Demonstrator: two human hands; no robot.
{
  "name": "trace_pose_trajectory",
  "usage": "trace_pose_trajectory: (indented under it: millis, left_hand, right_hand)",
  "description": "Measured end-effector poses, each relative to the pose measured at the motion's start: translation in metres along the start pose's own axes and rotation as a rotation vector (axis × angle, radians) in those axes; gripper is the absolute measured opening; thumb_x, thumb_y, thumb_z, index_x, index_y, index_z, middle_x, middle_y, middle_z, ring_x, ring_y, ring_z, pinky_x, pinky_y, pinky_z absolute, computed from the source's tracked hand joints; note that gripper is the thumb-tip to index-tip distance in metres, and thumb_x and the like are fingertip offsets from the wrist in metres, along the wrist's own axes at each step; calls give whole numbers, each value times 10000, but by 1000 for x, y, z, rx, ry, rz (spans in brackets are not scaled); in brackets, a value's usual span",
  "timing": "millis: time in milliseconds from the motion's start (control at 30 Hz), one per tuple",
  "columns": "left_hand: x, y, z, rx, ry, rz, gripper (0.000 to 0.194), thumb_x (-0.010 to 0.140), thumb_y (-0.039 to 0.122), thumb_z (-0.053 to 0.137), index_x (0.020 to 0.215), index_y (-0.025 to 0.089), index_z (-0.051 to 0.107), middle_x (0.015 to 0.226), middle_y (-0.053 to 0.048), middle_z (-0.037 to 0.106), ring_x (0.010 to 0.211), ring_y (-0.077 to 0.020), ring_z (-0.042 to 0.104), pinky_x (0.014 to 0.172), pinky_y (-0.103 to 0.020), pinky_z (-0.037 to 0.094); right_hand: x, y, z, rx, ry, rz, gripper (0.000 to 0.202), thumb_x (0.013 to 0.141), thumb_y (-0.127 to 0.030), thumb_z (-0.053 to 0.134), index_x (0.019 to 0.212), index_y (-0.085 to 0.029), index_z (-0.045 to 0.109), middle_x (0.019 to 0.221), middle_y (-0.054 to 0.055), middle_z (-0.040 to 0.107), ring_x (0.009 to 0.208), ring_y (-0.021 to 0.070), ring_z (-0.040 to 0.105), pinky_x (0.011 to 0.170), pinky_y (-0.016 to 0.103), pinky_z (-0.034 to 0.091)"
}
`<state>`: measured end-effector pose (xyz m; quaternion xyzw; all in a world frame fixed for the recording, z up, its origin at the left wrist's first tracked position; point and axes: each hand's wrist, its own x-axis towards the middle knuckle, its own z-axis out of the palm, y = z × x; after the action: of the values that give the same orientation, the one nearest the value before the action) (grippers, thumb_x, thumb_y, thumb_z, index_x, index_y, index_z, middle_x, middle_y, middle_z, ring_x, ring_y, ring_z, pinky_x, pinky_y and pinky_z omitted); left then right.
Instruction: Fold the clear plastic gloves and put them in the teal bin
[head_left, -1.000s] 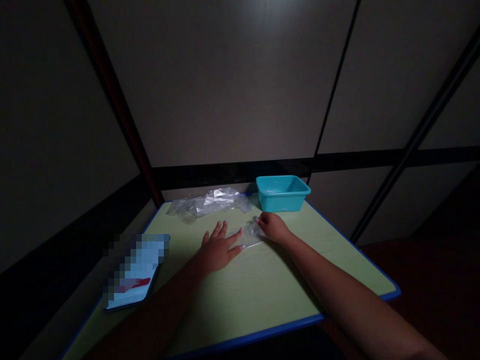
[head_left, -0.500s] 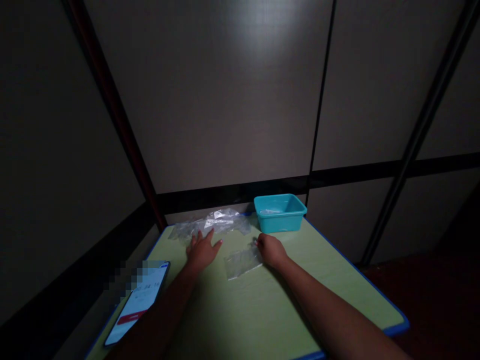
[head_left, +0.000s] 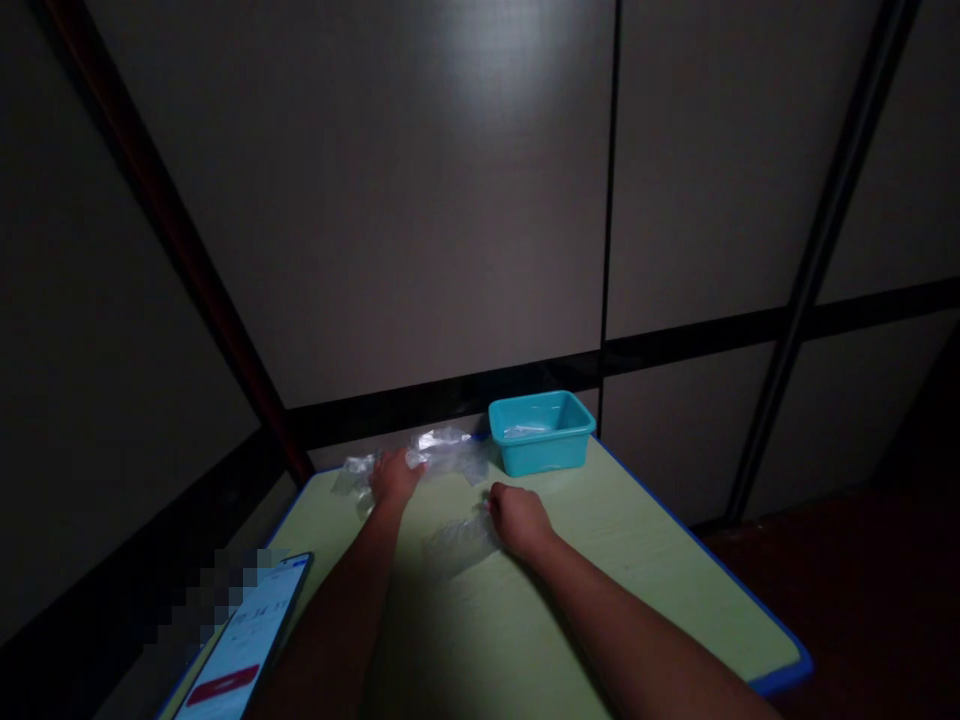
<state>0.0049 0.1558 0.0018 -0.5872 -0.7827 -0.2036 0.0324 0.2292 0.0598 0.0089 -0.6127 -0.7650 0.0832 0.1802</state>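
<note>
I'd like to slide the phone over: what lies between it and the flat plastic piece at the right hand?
In the head view, the left forearm crosses between the phone and the flat plastic piece, then a strip of tabletop.

The person's left hand [head_left: 396, 477] touches crumpled plastic [head_left: 456, 458] along the counter's [head_left: 637, 540] far edge; the right hand [head_left: 520, 518] pinches a clear plastic piece [head_left: 459, 546]; a turquoise basin [head_left: 546, 456] stands at the far right corner, a phone [head_left: 247, 635] by the left edge
</note>
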Motion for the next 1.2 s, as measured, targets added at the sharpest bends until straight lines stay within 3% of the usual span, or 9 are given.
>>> trace_pose_trajectory:
  millis: [167,367,433,533,633,767,867,1067,1200]
  left_hand:
    - [-10,2,-16,-68,67,53,316,754,418,566,932,159,588,970,-112,603,902,-242,588,696,-279,428]
    - [-18,3,-74,-176,176,82,488,871,572,236,660,196,464,627,-23,527,632,-181,548,547,-256,389]
    - [-29,5,-95,-212,193,131,496,888,544,175,625,207,426,598,-7,495,610,-166,528,544,-249,392]
    - [-61,9,-111,-241,231,236,371,856,500,325,666,204,443,732,-27,525,754,-177,534,677,-264,426]
    - [-105,15,-108,-279,144,390,248,820,414,422,723,203,507,819,-28,554,822,-170,542,760,-262,438]
    - [-143,14,-92,-450,-110,636,271,861,372,364,820,194,565,897,-56,570,894,-183,543,824,-295,441]
    - [-148,7,-84,-416,-56,590,327,839,407,415,1028,192,573,1095,-87,544,1079,-222,481,956,-358,374]
    - [-147,-1,-67,-155,-243,637,575,717,543,597,1203,241,541,1337,-89,415,1232,-310,346,1011,-449,307]
    - [-136,10,-66,-203,-75,587,415,820,437,491,1166,216,554,1268,-92,476,1216,-278,371,1009,-435,312]
  right_hand:
    - [0,-1,-2,27,-19,6,218,854,-248,433,903,-193,637,916,99,696,852,222,638,675,285,373]
    - [4,5,2,56,-18,21,229,855,-242,422,913,-187,636,939,108,687,859,212,631,677,278,381]
    - [5,6,1,61,-20,31,233,856,-250,421,914,-183,636,943,110,685,857,211,629,671,276,383]
    - [4,8,-2,81,-27,55,234,860,-258,422,924,-186,635,950,103,681,866,207,624,671,271,384]
    - [3,10,-6,92,-34,72,231,864,-270,427,915,-186,636,955,104,678,865,210,623,663,270,381]
    - [3,13,-9,92,-28,83,240,873,-299,425,923,-187,630,968,110,673,871,216,620,656,273,375]
    - [3,16,-13,89,7,94,259,889,-309,397,937,-192,623,959,108,674,856,217,620,644,274,367]
    - [1,18,-27,53,146,89,308,908,-361,361,1005,-197,603,904,95,684,787,219,619,632,277,352]
    - [0,20,-36,29,161,65,315,913,-354,348,1041,-207,596,911,92,684,801,224,614,658,282,348]
